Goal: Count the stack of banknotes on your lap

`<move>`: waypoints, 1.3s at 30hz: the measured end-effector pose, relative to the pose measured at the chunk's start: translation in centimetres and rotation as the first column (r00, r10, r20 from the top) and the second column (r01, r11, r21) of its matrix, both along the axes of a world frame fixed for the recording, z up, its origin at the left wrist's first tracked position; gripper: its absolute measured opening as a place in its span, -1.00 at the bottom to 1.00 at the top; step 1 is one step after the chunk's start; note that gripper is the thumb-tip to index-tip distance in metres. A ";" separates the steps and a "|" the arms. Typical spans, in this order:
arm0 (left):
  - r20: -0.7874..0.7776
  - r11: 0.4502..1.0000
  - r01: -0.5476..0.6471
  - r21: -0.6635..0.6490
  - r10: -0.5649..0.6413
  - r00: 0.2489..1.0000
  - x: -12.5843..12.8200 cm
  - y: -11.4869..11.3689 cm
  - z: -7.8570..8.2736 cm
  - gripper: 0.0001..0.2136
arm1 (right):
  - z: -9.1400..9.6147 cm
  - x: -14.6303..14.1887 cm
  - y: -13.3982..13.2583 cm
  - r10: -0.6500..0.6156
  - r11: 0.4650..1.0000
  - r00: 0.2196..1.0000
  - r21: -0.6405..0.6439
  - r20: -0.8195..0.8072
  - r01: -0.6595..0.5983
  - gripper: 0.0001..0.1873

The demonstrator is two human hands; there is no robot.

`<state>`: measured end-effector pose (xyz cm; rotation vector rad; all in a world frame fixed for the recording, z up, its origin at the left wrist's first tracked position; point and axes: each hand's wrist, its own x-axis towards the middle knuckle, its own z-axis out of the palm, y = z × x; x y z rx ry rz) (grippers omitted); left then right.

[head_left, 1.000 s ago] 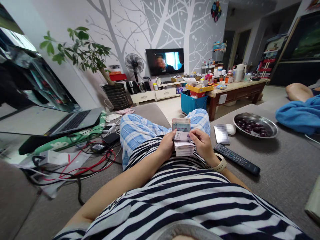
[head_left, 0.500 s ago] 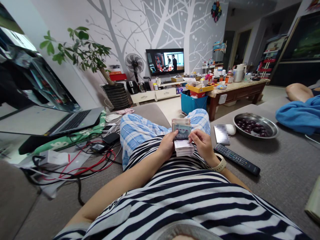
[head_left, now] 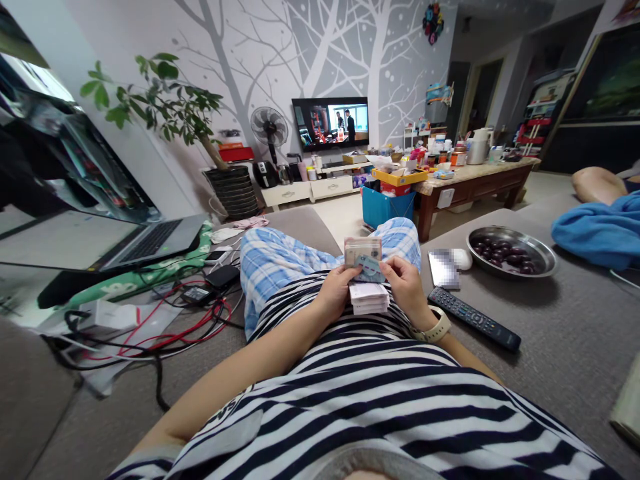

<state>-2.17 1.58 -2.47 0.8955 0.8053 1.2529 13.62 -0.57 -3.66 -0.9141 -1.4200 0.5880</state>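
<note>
A thick stack of banknotes [head_left: 369, 298] rests folded on my striped shirt, its upper half standing up above my lap. My left hand [head_left: 334, 295] is closed round the stack's left side. My right hand [head_left: 407, 287], with a pale watch at the wrist, pinches the top banknote [head_left: 369, 268] between thumb and fingers and bends it down toward me.
A black remote [head_left: 473, 319], a phone [head_left: 443, 268] and a metal bowl of dark fruit [head_left: 510, 249] lie on the grey sofa to my right. A laptop [head_left: 145, 243] and tangled cables [head_left: 165, 320] sit at left. Another person's leg [head_left: 597, 184] and a blue cloth [head_left: 600, 230] are far right.
My right hand has peeled successive notes off the standing half and folded them down onto the lower pile. The left hand has kept its hold.
</note>
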 end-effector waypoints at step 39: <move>0.079 0.999 0.025 -0.029 -0.023 0.997 -0.1 -1.2 1.6 -0.79 | 0.4 0.1 -1.1 0.132 0.976 0.990 0.168 0.053 -0.140 -0.64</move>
